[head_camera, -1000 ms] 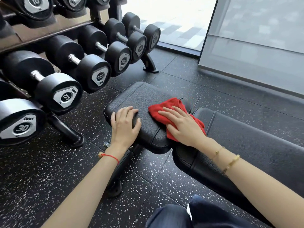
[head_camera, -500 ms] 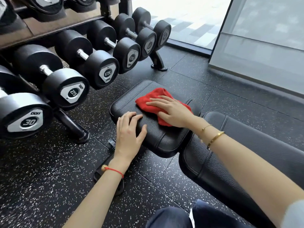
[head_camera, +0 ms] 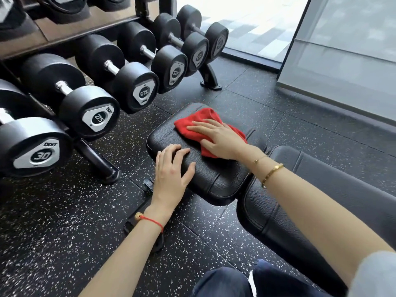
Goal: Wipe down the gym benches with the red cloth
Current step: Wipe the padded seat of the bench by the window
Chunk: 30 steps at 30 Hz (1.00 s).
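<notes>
**Wiping the seat pad: flat palm, overlapping passes**

Nearest the camera, the person's knees sit at the bottom edge, with the long back pad [head_camera: 310,189] of the bench running off to the right. That pad carries neither hand and no cloth, so it probably awaits its own wipe.

Just beyond, the left hand [head_camera: 171,170] rests on the near left edge of the seat pad [head_camera: 214,179], fingers relaxed and spread over the rim, holding nothing. This looks like a bracing hand; keeping it planted should steady the pad while the other hand works.

Farther on, the right hand [head_camera: 216,138] lies flat on the red cloth [head_camera: 201,123], fingers straight and pressing it onto the far half of the seat pad. The cloth is bunched rather than spread, with folds showing past the fingertips.

To do the step well, I would keep the palm flat, spread the cloth wider, run overlapping strokes across the whole pad, and shift the left hand to reach the patch beneath it, then follow the stitched edges.

Beyond and left, dumbbells [head_camera: 90,116] fill a rack above the speckled rubber floor [head_camera: 64,221].
</notes>
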Each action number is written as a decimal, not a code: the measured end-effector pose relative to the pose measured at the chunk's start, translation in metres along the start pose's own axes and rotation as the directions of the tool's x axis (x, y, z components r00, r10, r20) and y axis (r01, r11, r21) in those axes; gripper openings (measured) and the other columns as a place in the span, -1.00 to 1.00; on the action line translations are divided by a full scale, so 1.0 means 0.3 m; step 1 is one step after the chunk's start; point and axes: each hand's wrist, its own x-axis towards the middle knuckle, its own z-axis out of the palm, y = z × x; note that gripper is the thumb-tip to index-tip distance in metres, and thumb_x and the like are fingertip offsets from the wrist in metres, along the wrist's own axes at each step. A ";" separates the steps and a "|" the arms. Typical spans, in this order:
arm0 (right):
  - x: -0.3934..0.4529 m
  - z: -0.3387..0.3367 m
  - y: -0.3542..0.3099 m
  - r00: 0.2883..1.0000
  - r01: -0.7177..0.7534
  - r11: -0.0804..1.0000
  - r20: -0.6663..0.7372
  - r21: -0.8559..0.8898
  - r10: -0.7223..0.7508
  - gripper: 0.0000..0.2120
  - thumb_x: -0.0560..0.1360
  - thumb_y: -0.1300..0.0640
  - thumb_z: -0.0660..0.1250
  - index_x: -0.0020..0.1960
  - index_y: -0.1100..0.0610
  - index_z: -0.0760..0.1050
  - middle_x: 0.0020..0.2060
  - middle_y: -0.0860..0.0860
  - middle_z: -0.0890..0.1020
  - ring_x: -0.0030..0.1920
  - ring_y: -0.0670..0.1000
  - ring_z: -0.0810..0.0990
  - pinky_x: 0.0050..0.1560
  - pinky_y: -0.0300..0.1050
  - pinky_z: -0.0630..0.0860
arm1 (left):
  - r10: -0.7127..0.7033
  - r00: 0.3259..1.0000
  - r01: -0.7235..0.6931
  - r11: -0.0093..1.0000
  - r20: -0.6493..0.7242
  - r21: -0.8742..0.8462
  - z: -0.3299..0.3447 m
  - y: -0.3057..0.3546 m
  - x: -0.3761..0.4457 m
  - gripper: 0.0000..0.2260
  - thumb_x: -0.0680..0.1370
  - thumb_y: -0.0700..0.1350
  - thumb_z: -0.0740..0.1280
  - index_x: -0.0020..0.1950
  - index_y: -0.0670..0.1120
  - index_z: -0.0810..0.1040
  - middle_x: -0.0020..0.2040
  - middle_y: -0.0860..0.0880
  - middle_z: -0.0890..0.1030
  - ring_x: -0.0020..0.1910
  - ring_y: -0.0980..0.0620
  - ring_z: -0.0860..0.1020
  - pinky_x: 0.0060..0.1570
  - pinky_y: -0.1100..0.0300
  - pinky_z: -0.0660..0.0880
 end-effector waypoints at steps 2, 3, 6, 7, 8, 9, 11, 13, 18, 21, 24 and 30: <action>-0.071 -0.010 0.039 0.993 -0.101 0.995 -0.056 -0.012 0.100 -0.49 0.54 0.04 0.19 0.47 -0.20 0.27 0.48 -0.19 0.30 0.51 -0.05 0.18 0.48 0.14 0.15 | 0.002 1.000 -0.002 1.000 0.004 0.013 -0.001 0.002 -0.003 -0.67 0.56 -0.05 0.36 0.28 -0.15 0.55 0.29 -0.15 0.49 0.34 -0.18 0.41 0.37 -0.24 0.33; -0.096 -0.018 0.053 0.979 -0.187 0.982 -0.090 -0.016 0.185 -0.50 0.54 0.03 0.19 0.47 -0.19 0.27 0.48 -0.19 0.29 0.51 -0.04 0.18 0.48 0.14 0.15 | 0.000 1.000 0.000 1.000 0.008 0.017 -0.003 0.005 -0.003 -0.68 0.57 -0.06 0.37 0.29 -0.15 0.55 0.29 -0.15 0.49 0.34 -0.19 0.41 0.37 -0.24 0.33; -0.143 -0.033 0.039 0.929 -0.354 0.934 -0.126 -0.035 0.348 -0.51 0.56 0.02 0.17 0.48 -0.16 0.26 0.50 -0.16 0.27 0.52 0.01 0.16 0.51 0.12 0.10 | -0.006 1.000 0.005 0.999 0.029 0.034 -0.008 0.019 -0.001 -0.67 0.58 -0.07 0.36 0.30 -0.15 0.54 0.31 -0.16 0.48 0.35 -0.19 0.40 0.39 -0.23 0.31; -0.163 -0.030 0.017 0.933 -0.347 0.937 -0.118 -0.039 0.340 -0.50 0.56 0.03 0.16 0.48 -0.16 0.26 0.51 -0.16 0.26 0.53 0.02 0.15 0.51 0.11 0.08 | -0.009 0.999 0.008 0.999 0.034 0.040 -0.009 0.022 0.000 -0.67 0.58 -0.08 0.36 0.31 -0.16 0.54 0.31 -0.16 0.48 0.35 -0.20 0.40 0.39 -0.22 0.31; -0.192 -0.025 -0.010 0.944 -0.319 0.947 -0.103 -0.032 0.314 -0.50 0.56 0.03 0.17 0.49 -0.16 0.25 0.51 -0.17 0.25 0.53 0.01 0.14 0.52 0.09 0.06 | -0.012 0.999 0.010 0.999 0.038 0.044 -0.010 0.024 0.000 -0.67 0.58 -0.09 0.35 0.31 -0.16 0.53 0.31 -0.17 0.48 0.35 -0.21 0.40 0.40 -0.22 0.30; -0.234 -0.020 -0.039 0.957 -0.282 0.959 -0.082 -0.017 0.280 -0.49 0.56 0.04 0.17 0.49 -0.17 0.24 0.51 -0.18 0.25 0.53 0.00 0.13 0.51 0.06 0.04 | -0.014 0.999 0.012 0.999 0.039 0.045 -0.011 0.027 0.000 -0.68 0.58 -0.10 0.35 0.31 -0.17 0.53 0.32 -0.18 0.48 0.35 -0.21 0.40 0.40 -0.23 0.29; -0.347 -0.011 -0.089 0.979 -0.201 0.980 -0.042 -0.011 0.200 -0.46 0.55 0.06 0.18 0.50 -0.18 0.22 0.51 -0.20 0.23 0.54 -0.01 0.11 0.49 0.04 0.04 | -0.022 0.999 0.021 0.999 0.025 0.038 -0.008 0.031 -0.001 -0.69 0.58 -0.12 0.35 0.30 -0.19 0.54 0.31 -0.20 0.48 0.34 -0.23 0.41 0.40 -0.23 0.27; -0.466 -0.008 -0.117 0.989 -0.148 0.988 -0.028 -0.045 0.147 -0.46 0.55 0.04 0.17 0.51 -0.19 0.19 0.51 -0.23 0.21 0.54 -0.03 0.11 0.52 0.04 0.07 | -0.036 0.999 0.036 0.999 0.002 0.027 0.001 0.041 -0.004 -0.72 0.58 -0.15 0.33 0.28 -0.20 0.55 0.29 -0.21 0.48 0.33 -0.24 0.41 0.42 -0.24 0.25; -0.637 -0.030 -0.062 0.939 -0.329 0.943 -0.117 -0.043 0.322 -0.51 0.57 0.00 0.16 0.49 -0.20 0.22 0.49 -0.23 0.26 0.52 -0.03 0.15 0.50 0.02 0.10 | 0.019 1.000 -0.019 1.000 0.017 -0.007 0.054 0.126 0.005 -0.76 0.58 -0.16 0.31 0.24 -0.15 0.57 0.26 -0.15 0.51 0.35 -0.18 0.42 0.50 -0.19 0.13; -0.603 -0.053 0.039 0.856 -0.506 0.859 -0.175 -0.085 0.487 -0.52 0.58 0.00 0.16 0.50 -0.14 0.24 0.49 -0.16 0.28 0.54 0.01 0.13 0.51 0.06 0.08 | 0.104 0.993 -0.102 0.994 0.062 -0.028 0.093 0.206 0.013 -0.74 0.59 -0.13 0.29 0.26 -0.11 0.56 0.26 -0.11 0.52 0.34 -0.12 0.43 0.51 -0.13 0.14; -0.522 -0.075 0.084 0.758 -0.641 0.766 -0.209 -0.059 0.618 -0.52 0.59 -0.02 0.13 0.50 -0.12 0.24 0.51 -0.14 0.27 0.54 0.02 0.11 0.51 0.04 0.04 | 0.144 0.986 -0.141 0.989 0.086 -0.033 0.126 0.270 0.021 -0.75 0.59 -0.11 0.29 0.25 -0.11 0.57 0.24 -0.11 0.54 0.30 -0.13 0.46 0.46 -0.12 0.22; -0.669 -0.036 -0.046 0.913 -0.397 0.916 -0.126 -0.060 0.388 -0.50 0.54 0.01 0.15 0.48 -0.15 0.26 0.47 -0.20 0.30 0.52 -0.01 0.15 0.46 0.06 0.09 | 0.161 0.983 -0.164 0.986 0.085 0.031 0.171 0.303 0.009 -0.77 0.58 -0.09 0.28 0.19 -0.10 0.59 0.22 -0.10 0.57 0.28 -0.14 0.48 0.39 -0.09 0.30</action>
